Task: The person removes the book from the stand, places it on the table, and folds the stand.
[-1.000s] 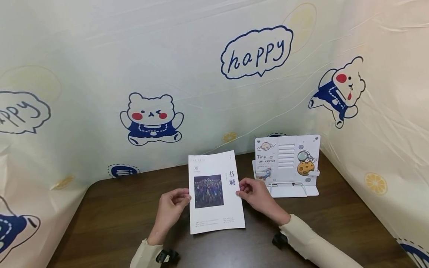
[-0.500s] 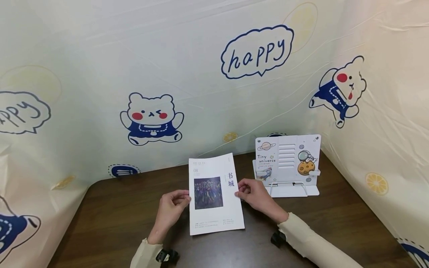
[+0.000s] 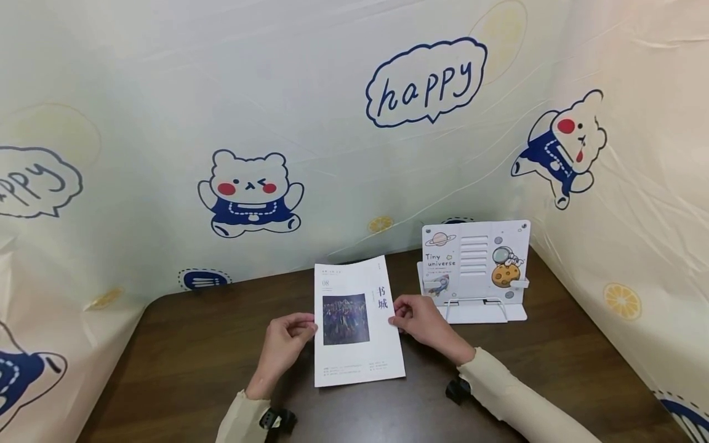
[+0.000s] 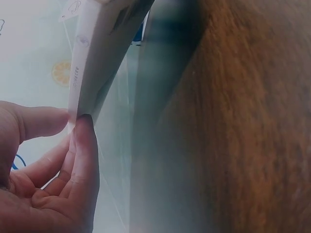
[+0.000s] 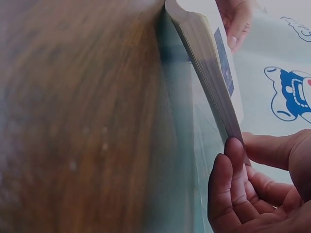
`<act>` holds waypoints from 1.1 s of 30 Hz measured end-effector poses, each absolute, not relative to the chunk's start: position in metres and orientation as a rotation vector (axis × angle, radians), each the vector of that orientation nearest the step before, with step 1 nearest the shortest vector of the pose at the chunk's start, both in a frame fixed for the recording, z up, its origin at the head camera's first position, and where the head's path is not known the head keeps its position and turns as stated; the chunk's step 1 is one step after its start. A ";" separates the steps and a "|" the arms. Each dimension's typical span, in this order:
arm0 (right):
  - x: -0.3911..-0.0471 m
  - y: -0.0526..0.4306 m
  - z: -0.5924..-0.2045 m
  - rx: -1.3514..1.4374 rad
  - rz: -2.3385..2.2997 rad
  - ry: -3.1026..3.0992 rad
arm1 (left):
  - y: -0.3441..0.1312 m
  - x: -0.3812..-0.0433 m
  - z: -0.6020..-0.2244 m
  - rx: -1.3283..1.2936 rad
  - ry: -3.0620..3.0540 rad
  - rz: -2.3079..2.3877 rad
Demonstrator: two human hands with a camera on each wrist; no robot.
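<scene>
Between both hands is a white paperback book (image 3: 360, 363) with a dark square picture and Chinese characters on its cover. My left hand (image 3: 285, 344) pinches the book's left edge between thumb and fingers. On the opposite edge my right hand (image 3: 423, 320) pinches with thumb and fingertips. The left wrist view has the spine of the book (image 4: 97, 58) at the fingertips, raised over the wood. In the right wrist view the page edges of the book (image 5: 209, 68) show, gripped near one corner by the right hand (image 5: 257, 184).
A white folding book stand (image 3: 473, 264) printed "Tiny universe" stands at the back right of the dark wooden table (image 3: 183, 357). A pale curtain (image 3: 332, 154) with bear and lemon prints closes off the back and sides. Each wrist carries a black camera strap.
The top of the book has dipped slightly toward me. Both hands keep their pinch on its edges, and the right hand has moved very slightly left.
</scene>
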State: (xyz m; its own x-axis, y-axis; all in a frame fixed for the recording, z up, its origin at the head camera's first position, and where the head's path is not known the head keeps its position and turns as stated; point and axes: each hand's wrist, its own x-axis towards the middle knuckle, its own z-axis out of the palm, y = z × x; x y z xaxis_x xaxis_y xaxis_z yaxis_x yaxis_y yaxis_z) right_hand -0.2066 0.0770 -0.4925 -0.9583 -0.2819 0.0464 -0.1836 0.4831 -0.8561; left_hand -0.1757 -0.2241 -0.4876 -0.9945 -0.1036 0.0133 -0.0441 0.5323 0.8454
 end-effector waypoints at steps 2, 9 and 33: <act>-0.208 0.077 -0.493 -0.419 -1.475 2.616 | -0.225 -0.176 -0.488 0.131 -2.701 -1.478; -0.210 0.076 -0.495 -0.434 -1.410 2.621 | -0.224 -0.178 -0.493 0.127 -2.726 -1.458; -0.210 0.080 -0.499 -0.481 -1.262 2.547 | -0.224 -0.176 -0.497 0.168 -2.808 -1.422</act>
State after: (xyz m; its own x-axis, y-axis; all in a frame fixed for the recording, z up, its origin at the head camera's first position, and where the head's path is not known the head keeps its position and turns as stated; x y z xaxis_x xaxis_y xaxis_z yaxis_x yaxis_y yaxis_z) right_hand -0.2100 0.0801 -0.4992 -0.9120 -0.4018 -0.0824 -0.1777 0.5682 -0.8035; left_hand -0.1763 -0.2242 -0.4975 -0.9942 -0.0908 -0.0571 -0.0997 0.5874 0.8032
